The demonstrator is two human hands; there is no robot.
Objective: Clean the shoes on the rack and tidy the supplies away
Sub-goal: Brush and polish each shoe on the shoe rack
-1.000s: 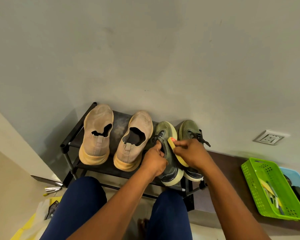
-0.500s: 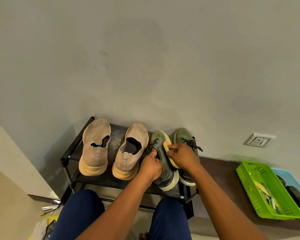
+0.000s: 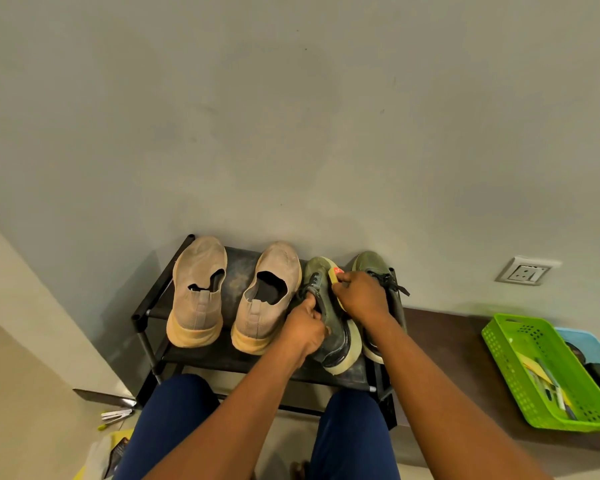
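You're scrubbing the green shoe (image 3: 329, 327) on the rack (image 3: 146, 313): left hand (image 3: 303, 329) gripping its collar, right hand (image 3: 362, 296) pinching the yellow sponge (image 3: 336, 273) against its side; next, probably working toward the heel.

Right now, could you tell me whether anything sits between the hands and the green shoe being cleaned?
Nothing visible does. The left hand already grips the tilted green shoe, and the right hand presses a yellow sponge against its side.
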